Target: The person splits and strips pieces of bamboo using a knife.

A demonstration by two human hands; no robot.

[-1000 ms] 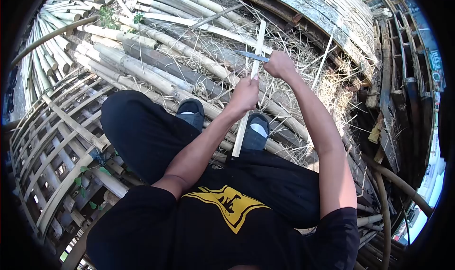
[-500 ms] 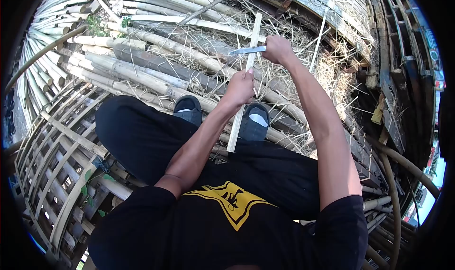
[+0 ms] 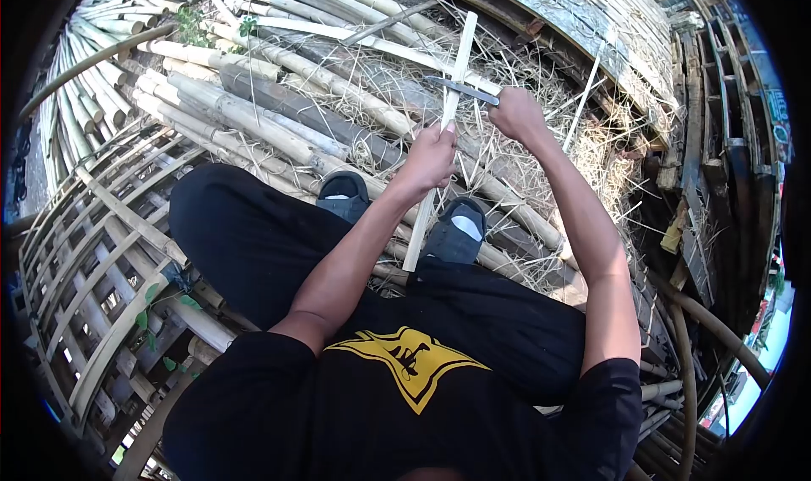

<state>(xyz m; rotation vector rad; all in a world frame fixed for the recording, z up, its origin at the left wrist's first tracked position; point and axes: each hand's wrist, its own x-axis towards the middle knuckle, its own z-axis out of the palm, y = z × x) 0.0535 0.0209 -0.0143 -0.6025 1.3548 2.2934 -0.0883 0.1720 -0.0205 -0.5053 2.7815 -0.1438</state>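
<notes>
A pale bamboo strip (image 3: 464, 48) runs slantwise from beyond my hands down to between my sandalled feet. My left hand (image 3: 429, 157) is closed round it near its middle, and the lower end sticks out toward my lap. In my right hand (image 3: 516, 114) is a knife (image 3: 470, 91), its handle hidden in the fist. The grey blade lies across the strip a little above my left hand, pointing left; it appears to touch the strip. Behind the blade, another long pale strip (image 3: 384, 45) lies over the bamboo poles.
Bamboo poles (image 3: 253, 118) and loose shavings (image 3: 557, 181) cover the ground ahead. A woven bamboo lattice (image 3: 110, 253) stands at left, with a stack of poles (image 3: 84, 101) beyond. Dark wooden frames (image 3: 718, 143) rise at right. My sandals (image 3: 456, 232) rest on the poles.
My right hand has shifted right and slightly down with the knife, and the blade now tilts down toward the fist. My left hand keeps its hold on the strip. The view has shifted slightly.
</notes>
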